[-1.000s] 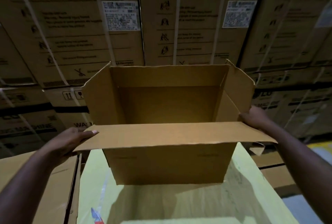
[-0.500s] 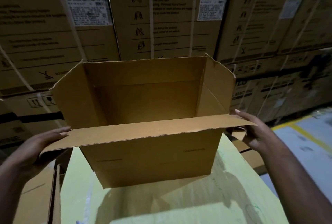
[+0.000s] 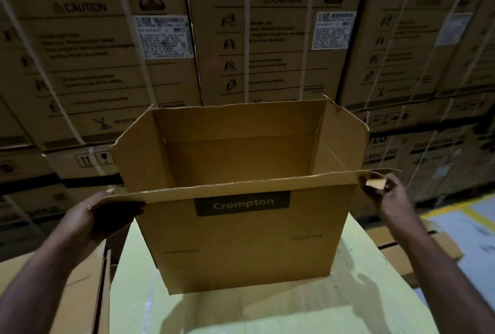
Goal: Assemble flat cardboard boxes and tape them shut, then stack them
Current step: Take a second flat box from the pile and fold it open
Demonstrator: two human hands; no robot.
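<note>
Cardboard box (image 3: pixel 241 248) with a dark "Crompton" label (image 3: pixel 242 203) stands upright and open-topped on the pale yellow-green bench (image 3: pixel 361 296), in the middle of the scene. Its far and side flaps stand up; the near flap (image 3: pixel 171 195) is folded out toward the person. The left hand (image 3: pixel 107 216) grips that flap's left end, fingers above and thumb below. The right hand (image 3: pixel 388 195) pinches its bent right corner. Strapped shipping cartons (image 3: pixel 267 39) are stacked high behind it.

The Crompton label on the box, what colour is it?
The rectangular Crompton label is dark, almost black, with pale letters, seen in the head view.
</note>
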